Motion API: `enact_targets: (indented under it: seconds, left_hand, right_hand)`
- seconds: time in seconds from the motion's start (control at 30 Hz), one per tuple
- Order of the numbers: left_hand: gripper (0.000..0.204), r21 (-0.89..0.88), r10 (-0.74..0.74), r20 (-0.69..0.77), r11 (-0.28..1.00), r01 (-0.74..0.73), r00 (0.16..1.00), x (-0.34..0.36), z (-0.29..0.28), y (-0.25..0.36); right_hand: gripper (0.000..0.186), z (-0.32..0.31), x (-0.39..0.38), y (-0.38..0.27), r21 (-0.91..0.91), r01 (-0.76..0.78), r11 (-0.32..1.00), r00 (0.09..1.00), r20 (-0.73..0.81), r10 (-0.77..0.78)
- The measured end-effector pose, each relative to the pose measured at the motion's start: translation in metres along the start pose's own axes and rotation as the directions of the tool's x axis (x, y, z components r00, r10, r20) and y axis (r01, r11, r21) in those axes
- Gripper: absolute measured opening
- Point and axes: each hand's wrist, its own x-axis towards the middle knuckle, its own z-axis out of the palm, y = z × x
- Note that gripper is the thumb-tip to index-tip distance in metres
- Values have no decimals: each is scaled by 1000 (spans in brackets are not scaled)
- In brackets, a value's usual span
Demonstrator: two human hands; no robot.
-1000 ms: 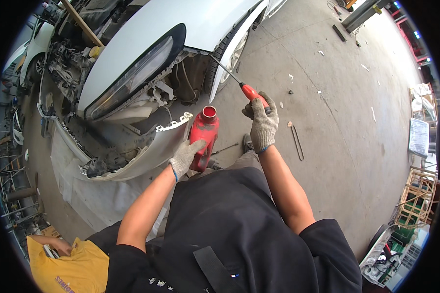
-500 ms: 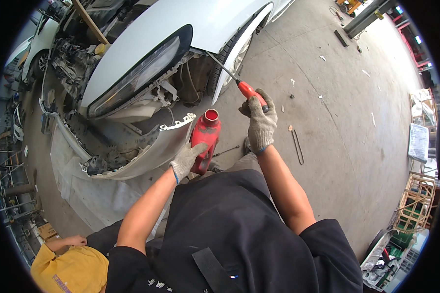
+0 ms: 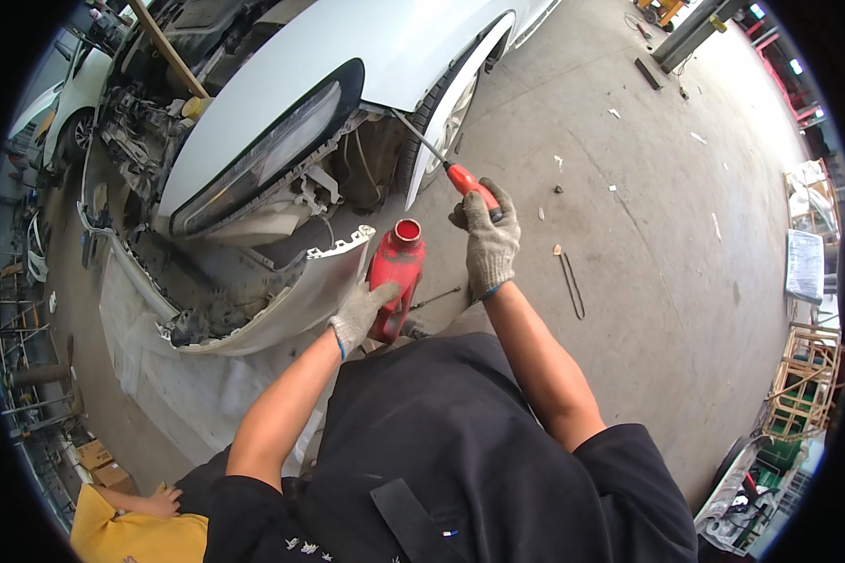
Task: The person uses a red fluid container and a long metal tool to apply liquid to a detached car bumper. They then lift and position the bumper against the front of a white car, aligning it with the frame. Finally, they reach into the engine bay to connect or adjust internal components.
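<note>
In a knitted work glove, my left hand [image 3: 361, 314] is closed round a red plastic bottle [image 3: 396, 274], held upright with its round mouth uncovered. My right hand [image 3: 490, 242], gloved as well, grips the red handle of a long-shafted screwdriver [image 3: 464, 178]. The shaft points up and left toward the gap between the white car's fender [image 3: 422, 66] and the front wheel [image 3: 432, 131]. Whether its tip touches the car I cannot tell. A detached white bumper [image 3: 296, 305] lies just left of the bottle.
The headlight [image 3: 282, 150] sits beside an exposed car front, with a wooden prop [image 3: 169, 47] above. A thin looped tool [image 3: 573, 284] and scraps lie on the concrete floor [image 3: 648, 310]. A person in a yellow top [image 3: 145, 535] is at lower left; a wooden crate [image 3: 803, 380] stands right.
My right hand and the screwdriver have shifted slightly left and toward me. The bottle stays in my left hand, almost unmoved. The person in yellow has moved a hand a little.
</note>
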Motion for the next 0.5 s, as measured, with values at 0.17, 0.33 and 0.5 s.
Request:
enact_targets:
  seconds: [0.17,0.33,0.5]
  left_hand:
    - [53,4,-74,23,997,74,997,-4,7,12]
    - [52,-42,-64,32,997,65,997,-10,17,18]
    - [50,-133,2,-26,991,-6,1000,2,20,-5]
  right_hand:
    - [43,-4,-2,-6,-5,12,1000,1000,-13,-12]
    - [39,-35,-27,-52,-98,48,994,999,22,-46]
    - [37,-61,-44,-136,-289,131,948,984,151,-90]
